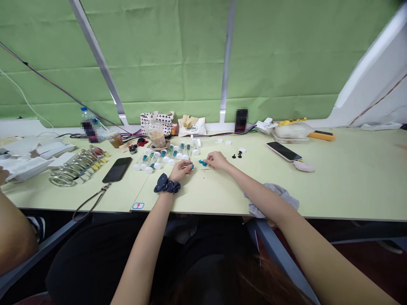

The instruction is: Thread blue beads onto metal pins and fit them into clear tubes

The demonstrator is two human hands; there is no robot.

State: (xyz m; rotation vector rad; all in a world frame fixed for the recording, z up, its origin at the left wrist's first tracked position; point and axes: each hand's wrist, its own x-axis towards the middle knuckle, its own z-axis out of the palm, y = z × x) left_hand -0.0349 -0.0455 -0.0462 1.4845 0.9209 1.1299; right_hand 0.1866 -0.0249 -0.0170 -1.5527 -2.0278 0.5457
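Observation:
My left hand (181, 170), with a dark scrunchie (167, 185) on its wrist, is closed in a pinch. Between its fingertips are a small blue piece (192, 166) and a thin dark rod standing up from it. To the right, my right hand (217, 160) pinches a small teal-blue piece (202, 162) just above the table; its exact kind is too small to make out. A thin needle-like rod (205, 169) lies below that hand. Behind my left hand lie several clear vials with white caps (157, 164), some with blue or green contents.
Small black pieces (239, 154) sit right of my right hand. Phones (117, 170) (284, 151) lie on both sides. A drink cup (157, 136) stands behind the vials. Glass items (76, 167) are at left, near another person's arm (14, 231). Grey cloth (280, 195) lies under my right forearm.

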